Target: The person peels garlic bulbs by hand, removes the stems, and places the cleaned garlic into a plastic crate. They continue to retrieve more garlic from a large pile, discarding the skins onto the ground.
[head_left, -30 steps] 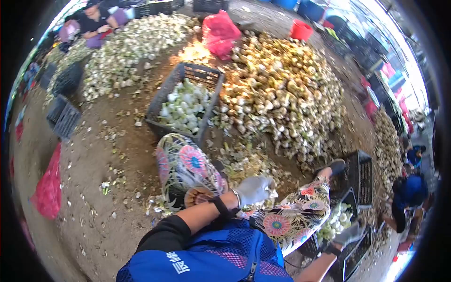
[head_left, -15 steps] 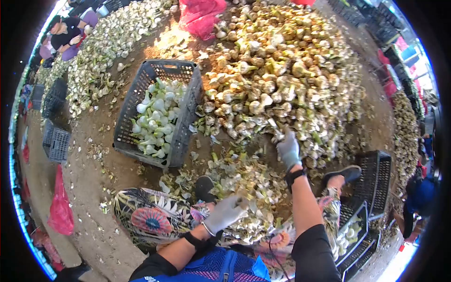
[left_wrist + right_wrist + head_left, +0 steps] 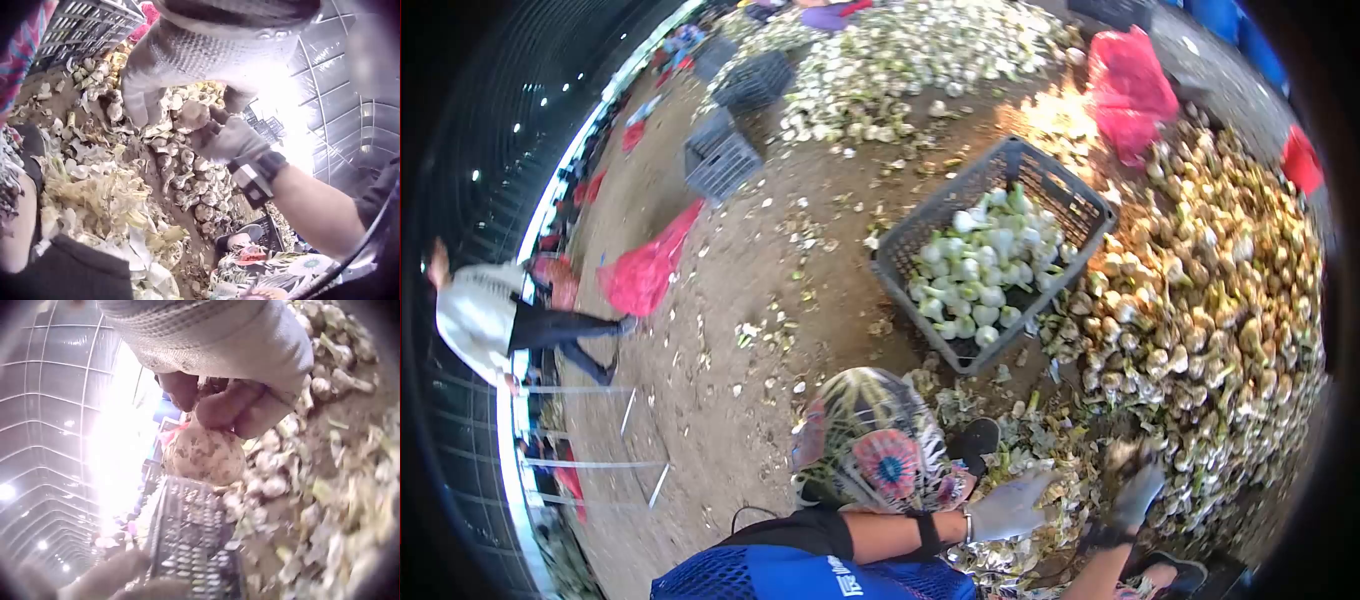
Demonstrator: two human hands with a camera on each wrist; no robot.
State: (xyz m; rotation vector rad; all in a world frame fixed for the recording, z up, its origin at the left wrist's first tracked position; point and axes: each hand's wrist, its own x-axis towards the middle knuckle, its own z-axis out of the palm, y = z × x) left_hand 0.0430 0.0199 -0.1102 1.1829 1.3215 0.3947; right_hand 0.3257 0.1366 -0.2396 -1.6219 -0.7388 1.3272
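Observation:
My right hand (image 3: 1138,495), in a pale glove, pinches a dirt-spotted garlic bulb (image 3: 206,455) by its stem, the round end hanging free of the fingers. The bulb shows between both hands in the left wrist view and is a brown blur in the head view. My gloved left hand (image 3: 1010,508) is a short way to its left, fingers loosely extended and apart, above loose peelings (image 3: 1040,450). A heap of unpeeled garlic (image 3: 1200,330) lies beyond the right hand. Cleaned white bulbs with green stems (image 3: 990,265) fill part of a dark plastic crate (image 3: 900,270) ahead.
My knee (image 3: 885,450) in patterned trousers rises left of the hands. Farther off are a pink net bag (image 3: 1130,90), another pink bag (image 3: 650,265), dark crates (image 3: 720,160) and a pale garlic heap (image 3: 920,60). A person in white (image 3: 480,315) walks at far left.
My right hand went from the side crate to the garlic heap, then came back toward the left hand with a bulb. The head view has swung left, bringing the walking person in.

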